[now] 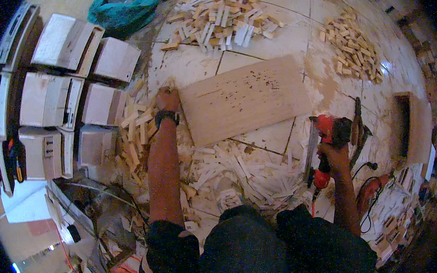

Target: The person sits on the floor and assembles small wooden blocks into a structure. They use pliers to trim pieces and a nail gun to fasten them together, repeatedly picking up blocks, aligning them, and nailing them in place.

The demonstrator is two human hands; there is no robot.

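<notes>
My right hand (329,154) is wrapped round the handle of a red and black nail gun (328,127), with a long silvery strip along its left side. It is held to the right of a flat wooden board (244,99) on the floor. The board has dark specks and crumbs on its top. My left hand (167,99), with a dark watch on the wrist, is closed by the board's left edge, next to a pile of short wooden sticks (137,123). What its fingers hold, if anything, is too small to make out.
Loose wood blocks (224,19) lie beyond the board, and small blocks (351,47) at the far right. Pale offcuts (253,177) spread before my feet. Wooden boxes (44,100) are stacked left. An open wooden box (412,124) stands right, and a teal sack (124,12) at the back.
</notes>
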